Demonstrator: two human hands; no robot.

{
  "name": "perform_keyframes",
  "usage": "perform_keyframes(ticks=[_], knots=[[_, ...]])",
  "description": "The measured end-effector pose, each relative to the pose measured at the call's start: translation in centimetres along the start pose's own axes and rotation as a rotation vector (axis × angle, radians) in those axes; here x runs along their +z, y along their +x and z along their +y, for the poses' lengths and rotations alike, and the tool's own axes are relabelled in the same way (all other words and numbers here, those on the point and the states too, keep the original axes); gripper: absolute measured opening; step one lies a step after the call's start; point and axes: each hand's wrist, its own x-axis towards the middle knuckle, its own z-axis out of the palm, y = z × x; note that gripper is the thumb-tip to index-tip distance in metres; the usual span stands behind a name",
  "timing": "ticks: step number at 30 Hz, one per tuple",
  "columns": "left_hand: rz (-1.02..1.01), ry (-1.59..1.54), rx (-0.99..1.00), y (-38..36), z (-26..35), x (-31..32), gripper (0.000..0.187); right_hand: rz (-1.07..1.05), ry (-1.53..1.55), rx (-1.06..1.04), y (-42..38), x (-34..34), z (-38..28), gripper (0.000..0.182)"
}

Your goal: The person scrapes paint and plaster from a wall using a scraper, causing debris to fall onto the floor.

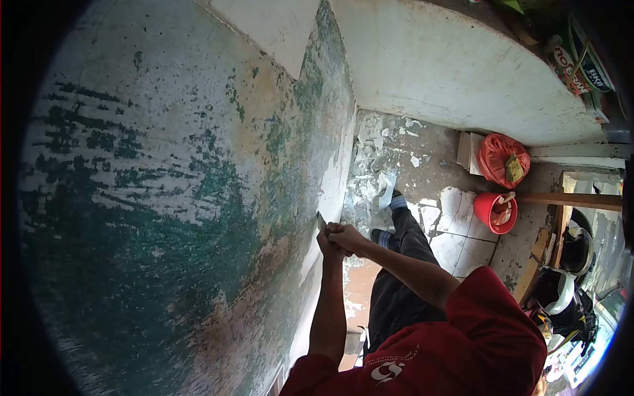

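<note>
A scraper (321, 222) with a flat, thin blade points at the peeling wall (218, 198), its tip at or very near the surface low down. My left hand (327, 244) is closed around its handle. Pressed up against it, my right hand (348, 239) is also closed, gripping the handle end; the handle itself is mostly hidden by fingers. Green and white paint shows in worn patches over the wall, with bare whitish plaster close to the blade.
Paint flakes (370, 188) litter the floor by my feet. A red bucket (495, 212) and a red plastic bag (503, 160) stand to the right, beside a wooden beam (568, 200). Helmets (555, 290) lie farther right. A pale wall (429, 66) closes the far side.
</note>
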Motion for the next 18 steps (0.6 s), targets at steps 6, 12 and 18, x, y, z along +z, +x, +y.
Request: perform_keyframes(ticks=[6, 12, 18], knots=[[-0.074, -0.063, -0.021, 0.4, 0.7, -0.3, 0.037, 0.006, -0.003, -0.079, -1.3, 1.0, -0.6, 0.014], [-0.092, -0.044, -0.020, 0.0, 0.3, 0.2, 0.037, 0.110, -0.058, -0.275, -1.9, 0.9, 0.8, 0.018], [-0.097, -0.002, -0.026, 1.2, 0.2, 0.2, 0.037, -0.037, -0.073, 0.064, -1.0, -0.4, -1.8, 0.018]])
